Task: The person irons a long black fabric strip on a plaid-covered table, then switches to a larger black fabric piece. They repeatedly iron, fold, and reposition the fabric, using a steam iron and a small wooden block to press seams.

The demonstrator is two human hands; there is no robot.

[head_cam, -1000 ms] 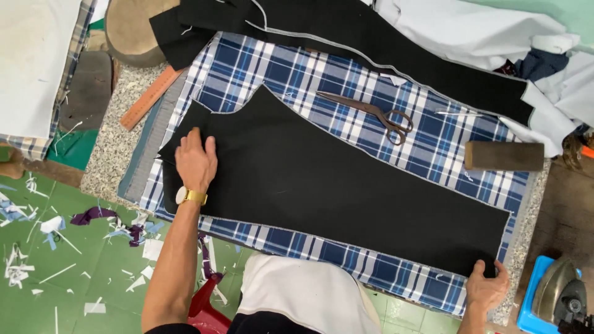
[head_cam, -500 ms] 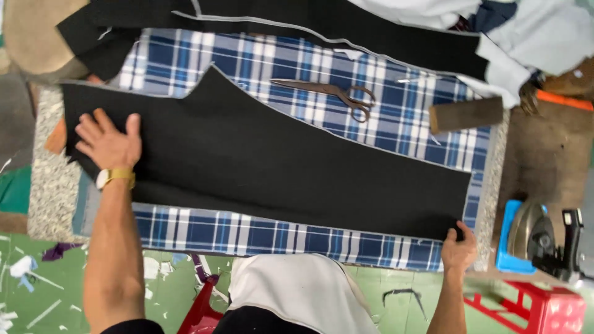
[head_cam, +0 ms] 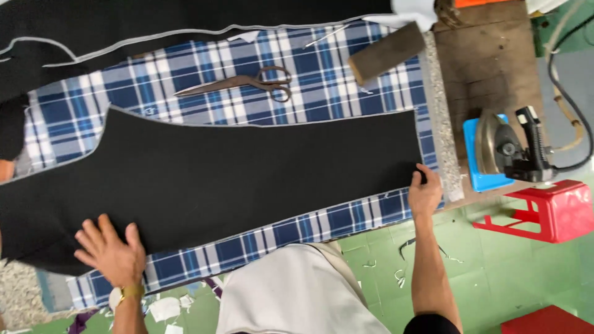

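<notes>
Change since earlier: both hands have travelled along the black fabric piece (head_cam: 216,179); the left hand (head_cam: 111,253), which lay flat well inside the cloth near its wide end, now sits at the near edge, and the view has swung so the iron and stool show on the right.
Left hand: fingers spread and open, palm down, pressing the cloth's near edge where it meets the plaid; a gold wristwatch (head_cam: 127,292) sits on the wrist.
Right hand (head_cam: 424,193): fingers curled shut, pinching the near corner of the cloth's narrow end.
Black fabric piece: one long trouser-shaped panel, flat and smooth, with a pale stitched border; wide at the left, narrow at the right, lying on the plaid cloth (head_cam: 346,93) that covers the table.
Beyond the panel: dark scissors (head_cam: 238,82) lie on the plaid, apart from the panel; a brown wooden block (head_cam: 387,52) rests near the far right corner; a second black piece (head_cam: 154,18) lies along the far edge.
Right of the table: an iron (head_cam: 504,148) stands on a blue pad (head_cam: 479,179) on a wooden surface, with a red stool (head_cam: 544,210) beside it.
Floor: green, with cloth scraps (head_cam: 167,306) near the left arm.
In the way: nothing lies on the panel between the two hands.
</notes>
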